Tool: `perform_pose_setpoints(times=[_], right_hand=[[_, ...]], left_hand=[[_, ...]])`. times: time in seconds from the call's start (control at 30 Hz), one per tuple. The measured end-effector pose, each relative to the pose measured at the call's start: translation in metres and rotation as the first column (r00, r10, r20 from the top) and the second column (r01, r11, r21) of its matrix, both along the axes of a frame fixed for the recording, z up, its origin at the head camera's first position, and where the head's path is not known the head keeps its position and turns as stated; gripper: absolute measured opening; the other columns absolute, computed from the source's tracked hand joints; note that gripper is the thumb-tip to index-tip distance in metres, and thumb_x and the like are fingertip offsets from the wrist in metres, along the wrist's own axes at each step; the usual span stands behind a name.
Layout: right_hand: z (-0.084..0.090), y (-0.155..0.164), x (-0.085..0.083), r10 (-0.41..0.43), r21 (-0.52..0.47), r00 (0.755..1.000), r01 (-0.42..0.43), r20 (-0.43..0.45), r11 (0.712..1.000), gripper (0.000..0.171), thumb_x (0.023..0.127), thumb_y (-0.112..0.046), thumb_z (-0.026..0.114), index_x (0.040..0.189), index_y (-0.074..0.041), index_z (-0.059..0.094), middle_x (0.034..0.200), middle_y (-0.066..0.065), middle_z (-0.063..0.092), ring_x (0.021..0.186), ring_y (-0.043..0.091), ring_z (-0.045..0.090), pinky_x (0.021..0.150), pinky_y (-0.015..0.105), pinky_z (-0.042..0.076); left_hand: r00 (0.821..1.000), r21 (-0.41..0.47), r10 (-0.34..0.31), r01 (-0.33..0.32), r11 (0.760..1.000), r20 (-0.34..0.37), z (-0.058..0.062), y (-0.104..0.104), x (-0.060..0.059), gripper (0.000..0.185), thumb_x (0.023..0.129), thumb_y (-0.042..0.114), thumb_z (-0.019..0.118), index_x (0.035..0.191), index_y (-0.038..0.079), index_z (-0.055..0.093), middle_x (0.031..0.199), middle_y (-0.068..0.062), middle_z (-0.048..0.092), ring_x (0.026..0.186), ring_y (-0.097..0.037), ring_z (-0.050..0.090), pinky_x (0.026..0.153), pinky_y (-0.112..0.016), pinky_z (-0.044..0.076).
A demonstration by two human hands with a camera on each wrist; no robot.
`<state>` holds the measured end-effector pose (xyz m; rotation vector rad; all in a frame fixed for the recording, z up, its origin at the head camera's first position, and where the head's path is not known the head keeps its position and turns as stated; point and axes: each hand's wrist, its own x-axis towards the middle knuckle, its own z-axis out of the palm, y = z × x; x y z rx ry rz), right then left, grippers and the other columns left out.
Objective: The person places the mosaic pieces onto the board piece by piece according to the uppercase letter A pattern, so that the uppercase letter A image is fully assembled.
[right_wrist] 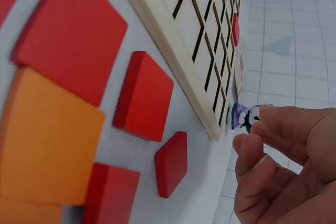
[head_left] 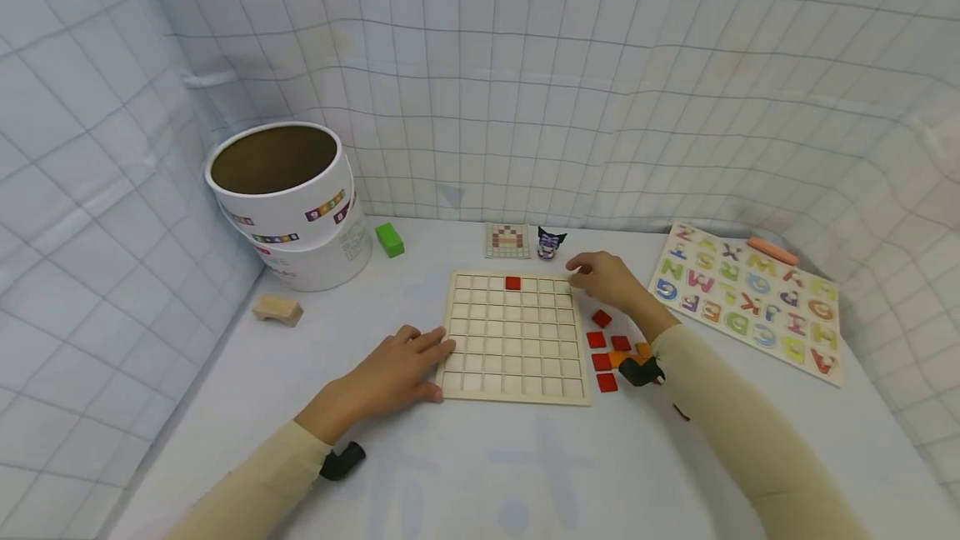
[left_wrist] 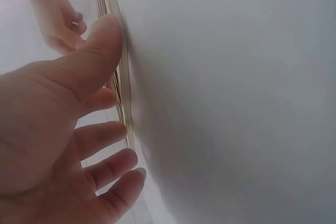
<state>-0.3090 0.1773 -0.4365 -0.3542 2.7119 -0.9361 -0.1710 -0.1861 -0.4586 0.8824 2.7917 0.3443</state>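
A pale wooden grid board (head_left: 478, 328) lies on the table, with one red square tile (head_left: 513, 282) in its far row. My left hand (head_left: 393, 369) rests at the board's left edge, fingertips on the frame and thumb near its front corner; in the left wrist view the fingers (left_wrist: 105, 171) are spread. Over the far right corner hovers my right hand (head_left: 609, 280), its fingers loosely bent. Nothing shows between thumb and fingers in the right wrist view. Loose red tiles (right_wrist: 144, 98) and orange tiles (right_wrist: 52, 135) lie right of the board, below that hand.
Behind the board are a small pattern card (head_left: 507, 241) and a purple-black figurine (head_left: 550, 243). A white bucket (head_left: 285, 232), a green block (head_left: 390, 240) and a wooden arch block (head_left: 277, 309) stand left. An alphabet board (head_left: 780, 347) and an orange stick (head_left: 772, 251) lie right.
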Motion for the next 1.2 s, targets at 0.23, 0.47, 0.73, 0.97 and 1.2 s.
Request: perform_pose_setpoints(times=[0.23,0.47,0.73,0.97,1.2], right_hand=[[-0.009,-0.001,0.004,0.047,0.031,0.999,-0.048,0.027,0.998,0.042,0.102,-0.016,0.055,0.142,-0.003,0.059,0.133,0.018,0.064,0.082,0.019,0.064,0.076,0.032,0.053],[-0.012,0.003,0.004,0.036,0.043,0.999,-0.038,0.038,0.998,0.045,0.101,-0.018,0.055,0.144,-0.007,0.058,0.135,0.016,0.064,0.094,0.025,0.063,0.086,0.039,0.054],[-0.015,0.015,0.005,0.081,0.012,0.997,-0.081,0.007,0.997,0.046,0.102,-0.020,0.055,0.146,-0.009,0.056,0.140,0.015,0.062,0.124,0.035,0.056,0.107,0.052,0.045],[-0.015,0.051,0.020,-0.007,0.002,0.999,0.007,0.031,1.000,0.046,0.098,-0.022,0.066,0.141,-0.009,0.059,0.129,0.018,0.062,0.103,0.032,0.059,0.088,0.043,0.052],[-0.020,0.064,0.039,-0.044,0.040,0.990,0.039,0.131,0.998,0.047,0.094,-0.027,0.074,0.137,-0.013,0.062,0.120,0.013,0.060,0.105,0.030,0.054,0.084,0.038,0.050]], left_hand=[[0.999,-0.008,0.022,-0.021,1.000,0.032,-0.001,-0.002,-0.003,0.082,0.089,0.048,0.073,0.157,0.014,0.042,0.166,-0.012,0.031,0.142,-0.037,0.038,0.109,-0.061,0.035],[1.000,-0.040,0.022,-0.022,0.999,-0.005,-0.001,0.001,-0.004,0.082,0.087,0.051,0.074,0.156,0.015,0.045,0.163,-0.010,0.037,0.134,-0.035,0.045,0.106,-0.059,0.039],[0.999,-0.069,0.026,-0.030,0.997,-0.047,-0.004,0.005,-0.005,0.084,0.084,0.054,0.076,0.154,0.015,0.048,0.161,-0.010,0.041,0.123,-0.029,0.049,0.098,-0.050,0.044],[0.999,-0.085,0.035,-0.038,0.996,-0.039,-0.005,0.009,-0.006,0.089,0.083,0.056,0.075,0.154,0.012,0.046,0.162,-0.012,0.038,0.128,-0.033,0.048,0.100,-0.053,0.043],[0.999,-0.125,0.026,-0.029,0.992,-0.029,0.002,0.010,-0.009,0.097,0.079,0.058,0.077,0.157,0.013,0.041,0.165,-0.012,0.031,0.130,-0.034,0.045,0.102,-0.055,0.041]])
